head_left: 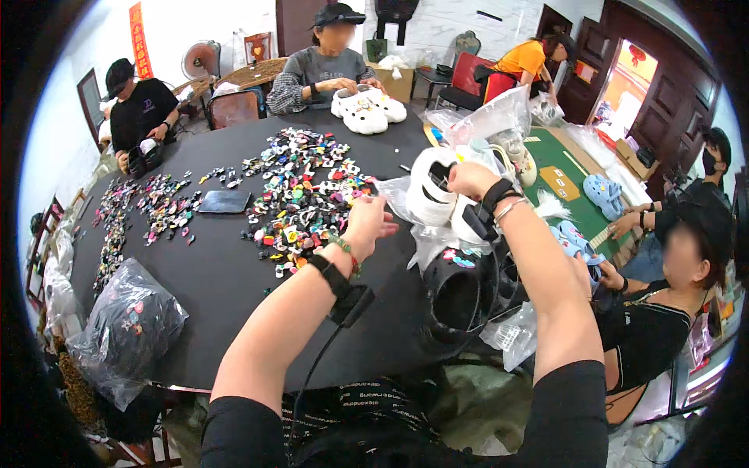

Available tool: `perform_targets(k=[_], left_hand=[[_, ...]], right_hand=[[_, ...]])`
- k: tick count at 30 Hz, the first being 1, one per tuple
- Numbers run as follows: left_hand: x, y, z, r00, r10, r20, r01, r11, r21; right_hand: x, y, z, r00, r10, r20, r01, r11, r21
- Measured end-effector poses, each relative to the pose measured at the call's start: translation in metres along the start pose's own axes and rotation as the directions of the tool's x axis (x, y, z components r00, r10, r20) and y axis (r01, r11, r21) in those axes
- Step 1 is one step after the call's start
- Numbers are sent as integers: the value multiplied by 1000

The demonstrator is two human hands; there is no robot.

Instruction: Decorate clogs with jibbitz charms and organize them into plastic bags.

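Observation:
My right hand [473,181] is closed at the opening of a white clog [431,195], which stands tilted to the right of the middle of the table; a second white shoe [468,222] shows beside it, partly behind my wrist. My left hand [363,225] is held over the right edge of a big heap of small colourful shoe charms [308,195]. Its thumb and forefinger come together, and whatever is between them is too small to make out. Close below the white clog lies a black clog [456,292] with a few charms on it.
Smaller charm heaps [168,209] and a dark flat tray [224,202] lie left. A stuffed plastic bag [129,324] sits at the near left edge. Across the table a person handles white clogs [367,111]. At right, people handle blue clogs [603,195] beside a green mat [558,175].

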State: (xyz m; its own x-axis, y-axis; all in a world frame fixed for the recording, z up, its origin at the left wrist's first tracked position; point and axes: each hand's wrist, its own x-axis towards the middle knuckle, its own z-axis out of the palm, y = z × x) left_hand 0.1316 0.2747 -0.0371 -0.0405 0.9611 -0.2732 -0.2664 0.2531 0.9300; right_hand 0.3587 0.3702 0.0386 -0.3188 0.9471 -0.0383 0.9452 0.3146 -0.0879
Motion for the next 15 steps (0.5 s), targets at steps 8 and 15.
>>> perform_targets(k=[8, 15], left_hand=[[-116, 21, -81, 964, 79, 255, -149, 952, 269], [-225, 31, -192, 746, 663, 57, -480, 476, 737]], right_hand=[[28, 42, 31, 930, -351, 107, 366, 909, -199], [2, 18, -3, 968, -194, -162, 161, 967, -196]])
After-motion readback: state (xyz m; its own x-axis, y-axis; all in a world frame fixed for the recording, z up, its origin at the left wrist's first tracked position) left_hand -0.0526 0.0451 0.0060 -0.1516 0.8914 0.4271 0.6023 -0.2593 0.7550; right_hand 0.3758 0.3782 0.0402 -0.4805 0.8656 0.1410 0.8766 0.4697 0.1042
